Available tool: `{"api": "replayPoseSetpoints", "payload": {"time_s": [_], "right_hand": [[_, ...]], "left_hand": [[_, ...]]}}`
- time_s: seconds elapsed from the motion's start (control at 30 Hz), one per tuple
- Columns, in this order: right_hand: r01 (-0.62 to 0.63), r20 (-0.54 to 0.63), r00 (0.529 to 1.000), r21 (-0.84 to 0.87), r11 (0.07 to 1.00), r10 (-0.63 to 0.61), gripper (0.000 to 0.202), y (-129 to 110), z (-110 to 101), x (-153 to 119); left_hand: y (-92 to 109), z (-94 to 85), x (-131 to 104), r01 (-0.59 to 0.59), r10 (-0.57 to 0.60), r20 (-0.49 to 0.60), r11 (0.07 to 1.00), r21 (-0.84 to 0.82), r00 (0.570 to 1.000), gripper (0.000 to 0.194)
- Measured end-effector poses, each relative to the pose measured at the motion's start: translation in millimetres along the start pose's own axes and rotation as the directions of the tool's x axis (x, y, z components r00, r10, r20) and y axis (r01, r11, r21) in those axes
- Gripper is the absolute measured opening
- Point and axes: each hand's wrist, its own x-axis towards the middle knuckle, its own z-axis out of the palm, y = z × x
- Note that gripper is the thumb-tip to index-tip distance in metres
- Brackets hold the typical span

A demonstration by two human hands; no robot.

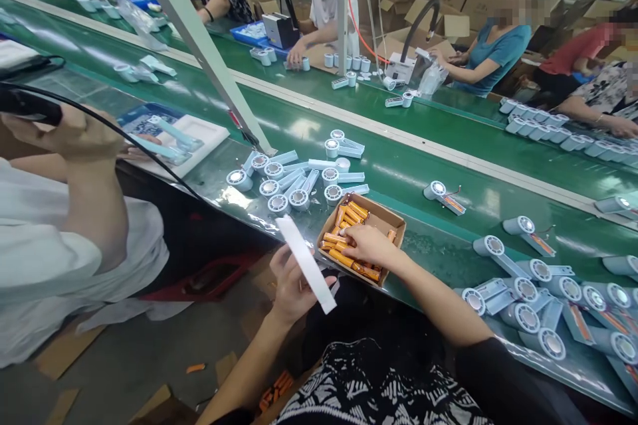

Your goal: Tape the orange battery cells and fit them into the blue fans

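Observation:
In the head view, my left hand [295, 284] is closed around a long white strip [308, 265], tilted and held just off the table's near edge. My right hand [369, 247] reaches into a small cardboard box [399, 224]. Its fingers are curled down onto orange wired batteries [343, 259] heaped inside, pinching at one of them; the fingertips are partly hidden. Left of the box lies a cluster of pale blue fan-like units [299, 198], round heads with flat, open handles.
A green conveyor [399, 146] runs behind the box. More pale blue units [527, 316] crowd the right, some with orange batteries in their handles. A slanted metal post [199, 46] stands to the left. A co-worker's hand [90, 136] is at far left; other people work across the belt.

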Motion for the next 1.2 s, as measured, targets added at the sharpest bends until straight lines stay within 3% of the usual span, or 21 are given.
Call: {"api": "replayPoseSetpoints", "payload": {"time_s": [0.07,0.2,0.27,0.3,0.33,0.4,0.47,0.5,0.53,0.57,0.67,0.73,0.77,0.9,1.0,1.1,1.2], "right_hand": [[0.038,0.037,0.999,-0.001,0.999,-0.037,0.005,2.8,-1.9,-0.2],[0.094,0.093,0.991,0.012,0.996,-0.094,0.023,15.3,-4.8,-8.7],[0.109,-0.004,0.994,0.122,0.987,-0.109,0.027,23.3,-5.6,-14.2],[0.109,-0.117,0.99,0.241,0.964,-0.083,0.028,27.2,-6.4,-17.8],[0.125,-0.255,0.967,0.404,0.906,-0.019,0.031,30.6,-7.7,-22.1],[0.244,-0.454,0.871,0.731,0.637,0.187,0.043,35.0,-11.9,-33.5],[0.388,-0.484,0.798,0.868,0.309,0.358,0.051,35.2,-17.4,-47.9],[0.437,-0.486,0.78,0.874,0.212,0.394,0.049,34.0,-20.3,-55.6],[0.468,-0.502,0.765,0.864,0.188,0.404,0.045,32.3,-22.9,-63.3],[0.491,-0.543,0.737,0.84,0.232,0.404,0.039,30.4,-25.2,-70.7],[0.511,-0.725,0.593,0.675,0.533,0.349,0.025,26.1,-27.4,-90.1],[0.48,-0.785,0.531,0.589,0.65,0.319,0.022,24.8,-24.0,-100.1],[0.468,-0.786,0.524,0.587,0.661,0.327,0.023,24.5,-21.1,-104.2],[0.439,-0.72,0.572,0.673,0.596,0.392,0.027,23.4,-7.3,-113.3],[0.395,-0.703,0.587,0.681,0.616,0.401,0.03,23.6,0.1,-112.9],[0.339,-0.699,0.577,0.675,0.655,0.421,0.042,26.1,3.7,-110.5],[0.314,-0.727,0.528,0.647,0.695,0.439,0.041,28.3,3.4,-111.0]], "left_hand": [[8.2,-3.9,10.6,-0.049,0.049,-0.097,0.999,0.007,0.994,0.066],[18.8,-5.7,26.6,-0.118,0.117,-0.11,0.993,-0.009,0.987,0.061],[21.9,-5.6,31.6,-0.146,0.144,-0.106,0.989,-0.009,0.984,0.058],[23.2,-5.7,33.6,-0.157,0.155,-0.107,0.988,-0.007,0.982,0.056],[24.5,-6.0,35.3,-0.166,0.165,-0.108,0.986,-0.007,0.98,0.054],[27.5,-7.0,38.3,-0.182,0.18,-0.105,0.983,-0.011,0.978,0.05],[31.2,-8.0,40.8,-0.201,0.199,-0.093,0.979,-0.016,0.976,0.047],[33.3,-8.3,42.0,-0.212,0.21,-0.081,0.977,-0.016,0.974,0.045],[35.5,-8.7,43.2,-0.224,0.223,-0.065,0.974,-0.014,0.973,0.043],[37.6,-9.0,44.4,-0.237,0.236,-0.05,0.972,-0.011,0.97,0.042],[43.1,-10.1,48.5,-0.27,0.27,-0.006,0.963,-0.004,0.963,0.038],[45.6,-10.7,51.4,-0.285,0.285,0.009,0.958,-0.003,0.958,0.037],[46.5,-10.8,52.7,-0.289,0.289,0.014,0.957,-0.002,0.957,0.037],[48.1,-9.4,54.1,-0.276,0.276,0.027,0.961,0.026,0.961,0.036],[48.4,-7.6,50.9,-0.27,0.266,0.072,0.961,0.055,0.961,0.037],[48.1,-6.4,47.1,-0.292,0.281,0.135,0.954,0.069,0.95,0.041],[47.5,-5.8,45.2,-0.306,0.289,0.17,0.948,0.084,0.942,0.043]]}}
